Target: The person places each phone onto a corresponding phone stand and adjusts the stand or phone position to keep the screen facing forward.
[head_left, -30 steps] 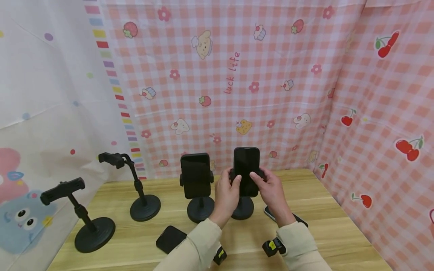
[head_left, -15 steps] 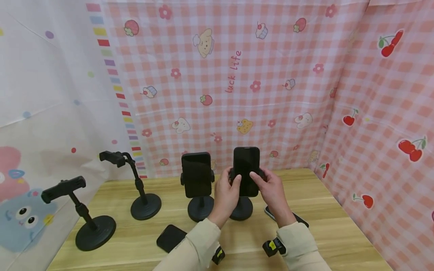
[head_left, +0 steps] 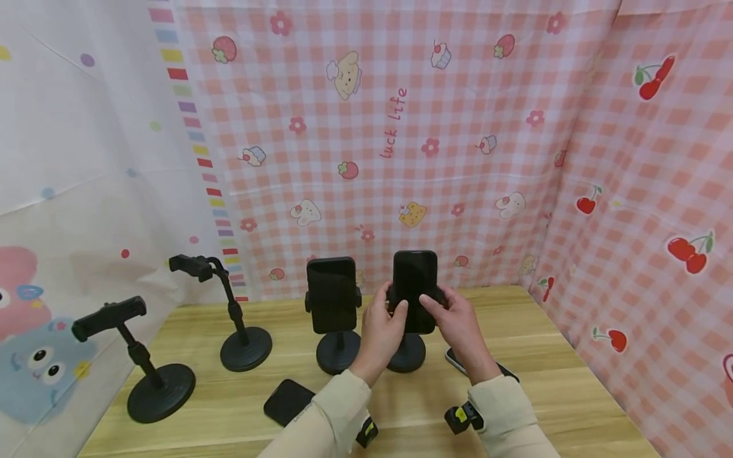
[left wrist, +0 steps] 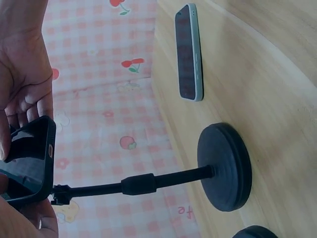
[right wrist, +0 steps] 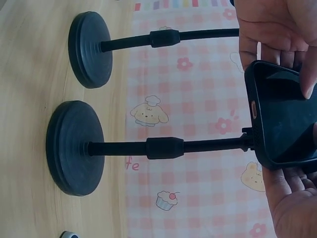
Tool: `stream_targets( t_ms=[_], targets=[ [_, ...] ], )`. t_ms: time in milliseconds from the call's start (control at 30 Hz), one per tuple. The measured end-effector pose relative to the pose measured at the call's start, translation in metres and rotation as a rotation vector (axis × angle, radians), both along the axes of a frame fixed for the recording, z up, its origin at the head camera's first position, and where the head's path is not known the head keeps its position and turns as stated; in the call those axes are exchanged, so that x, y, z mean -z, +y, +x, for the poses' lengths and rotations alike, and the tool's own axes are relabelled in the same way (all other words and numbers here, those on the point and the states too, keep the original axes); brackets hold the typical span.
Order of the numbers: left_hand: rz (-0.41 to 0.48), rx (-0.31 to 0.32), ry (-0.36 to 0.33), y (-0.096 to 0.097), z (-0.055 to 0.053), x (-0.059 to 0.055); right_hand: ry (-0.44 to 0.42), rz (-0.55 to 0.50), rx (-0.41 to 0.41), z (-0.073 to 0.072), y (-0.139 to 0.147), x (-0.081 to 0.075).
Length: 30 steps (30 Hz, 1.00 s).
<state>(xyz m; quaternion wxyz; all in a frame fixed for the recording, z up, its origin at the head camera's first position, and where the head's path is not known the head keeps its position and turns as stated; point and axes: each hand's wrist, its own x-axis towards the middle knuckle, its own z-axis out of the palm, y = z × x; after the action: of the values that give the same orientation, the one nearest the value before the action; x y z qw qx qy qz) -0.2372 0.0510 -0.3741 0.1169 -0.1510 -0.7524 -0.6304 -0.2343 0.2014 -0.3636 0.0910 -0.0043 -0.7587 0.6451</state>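
Note:
Both hands grip a black smartphone (head_left: 415,273) that stands upright at the head of a black phone stand (head_left: 408,357). My left hand (head_left: 380,329) holds its left edge, thumb on the front and fingers behind. On the opposite edge my right hand (head_left: 460,323) does the same, its thumb laid on the screen. The left wrist view shows the lower end of this smartphone (left wrist: 30,161) and the stand's pole (left wrist: 138,184) running to its round base. In the right wrist view the stand's clamp behind the phone is mostly hidden.
Just left, another stand (head_left: 339,353) bears an upright black phone (head_left: 332,296). Farther left are two stands with bare clamps, one at the back (head_left: 245,350) and one nearer (head_left: 160,394). A phone (head_left: 288,402) lies by the left sleeve; a light-edged phone (left wrist: 189,52) lies at right.
The right thumb has shifted slightly left on the screen, and the held phone's top sits slightly lower. Both hands keep their grip; the other stands and phones stay put.

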Motion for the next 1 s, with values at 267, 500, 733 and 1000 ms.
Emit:
stream_targets(
  t_ms=[267,500,733,1000],
  targets=[
    [0.051,0.015,0.003,0.0004,-0.0029,0.0043,0.009,0.046,0.019,0.0013,-0.0021,-0.0016],
    [0.068,-0.014,0.008,0.0011,0.0001,0.0023,0.040,0.082,0.035,0.0042,-0.0054,-0.0046],
    [0.077,-0.036,-0.006,0.0017,-0.0003,0.0017,0.057,0.116,0.059,0.0052,-0.0084,-0.0070],
    [0.084,-0.050,0.000,0.0024,-0.0010,0.0011,0.027,0.105,0.053,0.0025,-0.0083,-0.0074]
  ],
)
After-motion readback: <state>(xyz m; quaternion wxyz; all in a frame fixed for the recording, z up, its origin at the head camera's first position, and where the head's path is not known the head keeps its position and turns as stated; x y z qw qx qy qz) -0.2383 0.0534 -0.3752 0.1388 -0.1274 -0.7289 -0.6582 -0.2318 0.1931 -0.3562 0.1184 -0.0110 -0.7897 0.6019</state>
